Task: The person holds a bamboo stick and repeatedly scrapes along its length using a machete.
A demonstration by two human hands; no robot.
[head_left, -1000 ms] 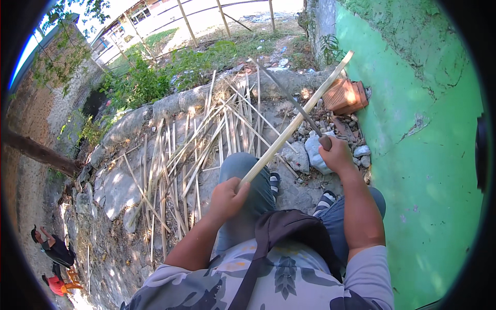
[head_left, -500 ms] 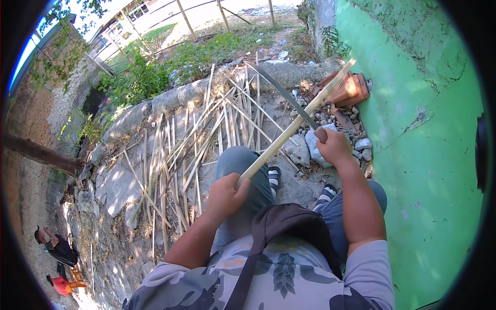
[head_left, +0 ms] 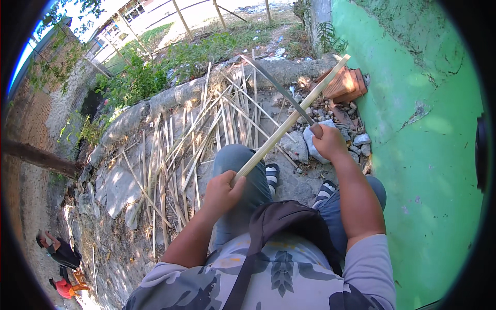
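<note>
Head cam: looking down at a spot outdoors, person's knees bent in front.
Left hand: the left hand has its fingers closed round the near end of a pale strip, thumb along it, by the left knee.
Right hand: the right hand has its fingers wrapped tight on the brown handle of a long blade.
Strip and blade: strip slants up and away to the right, off the ground; the blade crosses it not far from the handle. Can't tell if they're touching.
Ground: rough grey stone, cracked and sun-dappled, with a messy heap of strips criss-crossing ahead and to the left.
Right side: big green wall, paint worn near the top; reddish bricks sit by it, with loose rocks nearer the feet.
Far edge: low stone curb, then green shrubs, scattered litter and thin posts.
Left side: dark trunk poking in, brick wall behind, plus two people down low near an orange seat.
</note>
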